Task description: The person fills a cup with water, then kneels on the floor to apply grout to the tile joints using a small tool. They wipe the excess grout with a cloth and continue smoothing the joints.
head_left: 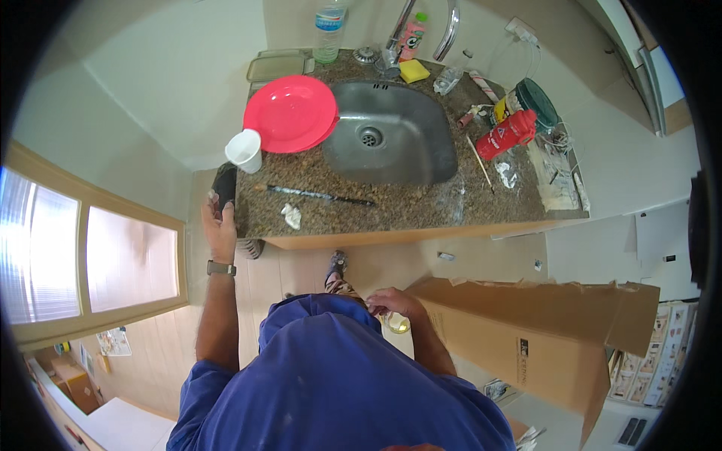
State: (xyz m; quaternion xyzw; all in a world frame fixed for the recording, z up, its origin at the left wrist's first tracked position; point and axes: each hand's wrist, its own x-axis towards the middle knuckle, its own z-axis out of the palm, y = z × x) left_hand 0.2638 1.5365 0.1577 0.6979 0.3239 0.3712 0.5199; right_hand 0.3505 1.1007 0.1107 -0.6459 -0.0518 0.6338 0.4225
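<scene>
Head: dark object (224, 183) in left hand (219, 228)

Clear way over the sink (421, 120).
Past the left grip (220, 218), a white cup (244, 152) and pink plate (291, 113) block the way; on the right, a red bottle (505, 136) and green tub (538, 101) do.

Before you, a speckled brown counter (410, 209) with a steel sink (410, 143) adjoins pale walls (150, 68). Below you lies light wood-toned floor (391, 264). To your left stands a brightly lit, wood-framed glazed panel (131, 259).
</scene>
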